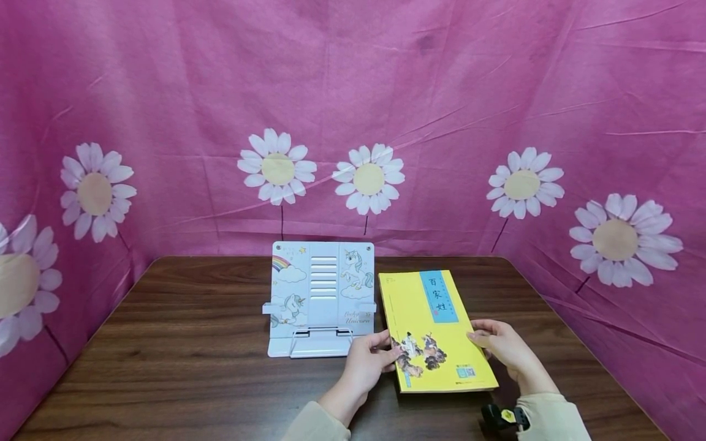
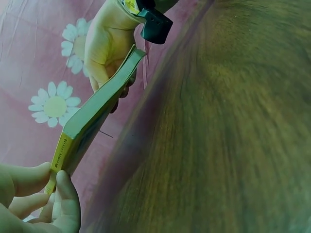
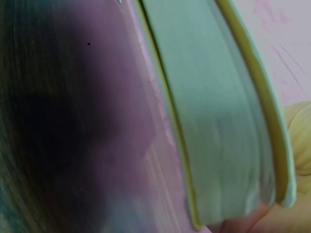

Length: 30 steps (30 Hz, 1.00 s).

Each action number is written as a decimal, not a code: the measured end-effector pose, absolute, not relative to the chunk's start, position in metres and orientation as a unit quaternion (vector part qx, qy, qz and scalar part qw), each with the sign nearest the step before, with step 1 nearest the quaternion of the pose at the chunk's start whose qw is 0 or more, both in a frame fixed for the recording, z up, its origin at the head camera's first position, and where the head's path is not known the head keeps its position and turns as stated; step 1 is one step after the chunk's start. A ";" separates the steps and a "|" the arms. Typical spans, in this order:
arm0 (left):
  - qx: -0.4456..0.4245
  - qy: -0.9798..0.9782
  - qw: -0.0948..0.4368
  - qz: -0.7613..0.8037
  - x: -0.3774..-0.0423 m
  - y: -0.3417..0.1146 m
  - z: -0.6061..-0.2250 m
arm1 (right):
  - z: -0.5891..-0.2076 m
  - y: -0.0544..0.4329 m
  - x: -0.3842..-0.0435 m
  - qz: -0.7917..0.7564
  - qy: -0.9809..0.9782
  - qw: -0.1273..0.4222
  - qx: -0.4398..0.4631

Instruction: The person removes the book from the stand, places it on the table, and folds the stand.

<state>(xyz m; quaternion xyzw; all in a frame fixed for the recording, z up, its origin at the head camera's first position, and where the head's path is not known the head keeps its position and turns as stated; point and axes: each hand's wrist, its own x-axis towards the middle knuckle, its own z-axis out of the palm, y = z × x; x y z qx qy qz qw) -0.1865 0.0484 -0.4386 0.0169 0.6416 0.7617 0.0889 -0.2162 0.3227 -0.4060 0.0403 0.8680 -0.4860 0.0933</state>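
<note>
Table (image 1: pixel 182 343): L hand (image 1: pixel 364 365), R hand (image 1: pixel 506 349) hold yellow bk (image 1: pixel 432 331), prob. aloft.

Unicorn stand (image 1: pixel 323 306) on wooden table (image 1: pixel 165 361)

Small print (image 1: pixel 466 383) on the yellow book (image 1: pixel 439 332) is unreadable, its close-up pages (image 3: pixel 218 136) blurred, and the left wrist view crops the left hand (image 2: pixel 29 206)

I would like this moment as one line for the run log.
left hand: holds yellow book, left edge | right hand: holds right edge | unicorn stand: on table, left of book
</note>
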 end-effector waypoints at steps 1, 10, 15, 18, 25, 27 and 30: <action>0.017 0.641 0.089 0.762 -0.187 0.048 -0.439 | -0.406 0.323 -0.216 -0.486 0.868 0.094 0.041; 0.022 0.653 0.096 0.751 -0.186 0.048 -0.440 | -0.409 0.322 -0.217 -0.479 0.871 0.096 0.050; 0.026 0.662 0.099 0.743 -0.186 0.048 -0.441 | -0.410 0.321 -0.218 -0.473 0.874 0.096 0.057; 0.027 0.668 0.102 0.736 -0.187 0.048 -0.441 | -0.411 0.320 -0.219 -0.473 0.873 0.101 0.057; 0.030 0.671 0.114 0.732 -0.185 0.049 -0.441 | -0.414 0.320 -0.219 -0.473 0.872 0.103 0.064; 0.030 0.673 0.115 0.730 -0.185 0.049 -0.440 | -0.415 0.320 -0.219 -0.473 0.872 0.104 0.062; 0.029 0.675 0.116 0.728 -0.185 0.049 -0.440 | -0.416 0.320 -0.219 -0.476 0.871 0.105 0.063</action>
